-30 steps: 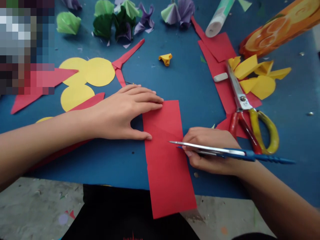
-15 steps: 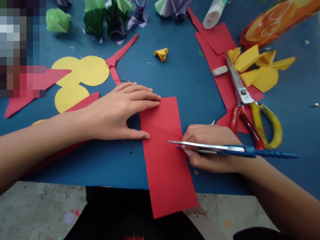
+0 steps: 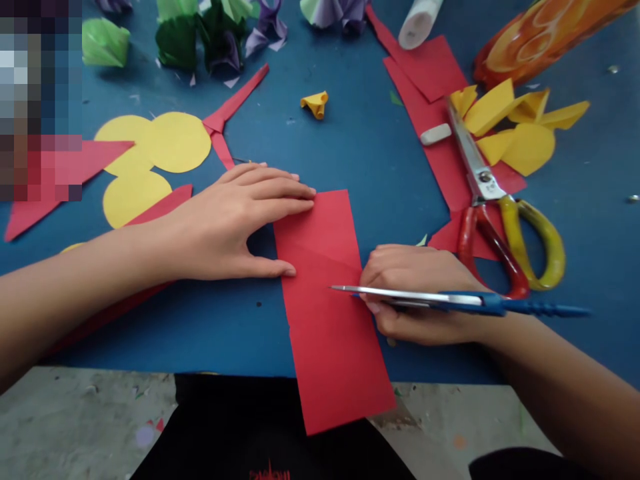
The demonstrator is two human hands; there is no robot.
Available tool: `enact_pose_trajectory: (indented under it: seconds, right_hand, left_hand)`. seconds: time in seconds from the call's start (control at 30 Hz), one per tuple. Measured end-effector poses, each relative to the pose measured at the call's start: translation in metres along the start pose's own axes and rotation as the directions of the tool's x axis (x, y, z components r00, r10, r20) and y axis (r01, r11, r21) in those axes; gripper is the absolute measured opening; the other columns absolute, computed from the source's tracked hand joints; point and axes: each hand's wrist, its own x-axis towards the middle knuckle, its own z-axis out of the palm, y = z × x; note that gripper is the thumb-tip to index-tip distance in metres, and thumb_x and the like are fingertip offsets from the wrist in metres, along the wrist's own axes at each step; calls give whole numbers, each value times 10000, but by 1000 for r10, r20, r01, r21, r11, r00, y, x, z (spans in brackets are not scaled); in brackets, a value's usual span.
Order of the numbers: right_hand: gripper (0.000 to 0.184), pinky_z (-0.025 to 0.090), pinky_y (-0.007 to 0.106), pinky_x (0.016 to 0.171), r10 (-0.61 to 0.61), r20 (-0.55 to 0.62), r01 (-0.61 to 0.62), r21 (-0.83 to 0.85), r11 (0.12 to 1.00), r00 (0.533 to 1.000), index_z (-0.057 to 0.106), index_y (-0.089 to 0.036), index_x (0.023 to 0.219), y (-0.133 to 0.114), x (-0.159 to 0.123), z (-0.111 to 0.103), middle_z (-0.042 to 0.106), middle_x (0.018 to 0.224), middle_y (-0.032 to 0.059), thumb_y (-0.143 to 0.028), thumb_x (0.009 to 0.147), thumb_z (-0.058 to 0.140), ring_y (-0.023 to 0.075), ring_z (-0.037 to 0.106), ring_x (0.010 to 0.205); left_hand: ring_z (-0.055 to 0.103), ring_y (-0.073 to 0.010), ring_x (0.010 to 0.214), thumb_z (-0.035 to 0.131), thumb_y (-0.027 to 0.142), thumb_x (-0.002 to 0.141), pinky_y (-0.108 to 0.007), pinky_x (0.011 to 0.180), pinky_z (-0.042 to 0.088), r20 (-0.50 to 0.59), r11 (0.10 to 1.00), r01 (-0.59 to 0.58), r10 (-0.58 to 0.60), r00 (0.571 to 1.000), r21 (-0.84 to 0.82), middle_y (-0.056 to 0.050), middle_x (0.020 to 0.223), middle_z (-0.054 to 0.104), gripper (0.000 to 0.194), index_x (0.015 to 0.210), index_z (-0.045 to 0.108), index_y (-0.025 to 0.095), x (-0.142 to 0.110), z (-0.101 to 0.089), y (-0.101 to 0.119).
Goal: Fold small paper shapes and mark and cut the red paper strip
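With little changed, work seems paused: the spread left hand (image 3: 233,223) steadies red paper (image 3: 330,360), the right hand (image 3: 420,270) opposite clutching a compass (image 3: 440,300).

Red sheet (image 3: 335,360), landmark. Left edge: occupied by left grip (image 3: 235,220). Right edge: obstructed by right grip (image 3: 417,272), with blue-and-silver tool (image 3: 470,301) overhanging the sheet. Beyond far end: bare table (image 3: 325,157), passable up to small yellow folded piece (image 3: 316,105). Well right of sheet's far end: scissors (image 3: 484,179) on red paper (image 3: 443,180), blocking; open lane between.
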Motion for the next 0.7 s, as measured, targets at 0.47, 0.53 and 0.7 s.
enact_pose_trajectory:
  seconds: [0.47,0.53,0.7]
  right_hand:
    - [187,371,256,552,3,6,-3,21,1000,1000,420,-213,619,-2,2,-1,481,544,-30,-113,774,451,105,449,530]
    - [185,376,260,562,-8,19,8,24,1000,1000,424,-210,609,-2,2,-2,469,525,-33,-113,764,445,104,444,520]
    - [160,361,247,500,125,-38,-128,-83,988,991,431,-210,623,-5,3,-5,511,574,-1,-127,759,441,115,475,539]
  left_hand:
    - [410,-317,1259,577,596,730,-513,1081,254,-4,1000,3,-3,1000,1,-87,1331,505,653,1269,506,234,0,0,0]
    - [411,-315,1259,577,596,730,-508,1082,256,-7,1000,-2,2,1000,3,-90,1331,505,657,1270,504,228,0,0,0]
    - [409,-319,1261,577,592,733,-507,1082,256,-3,1000,-3,3,1000,-6,-92,1333,503,654,1270,505,226,0,0,0]
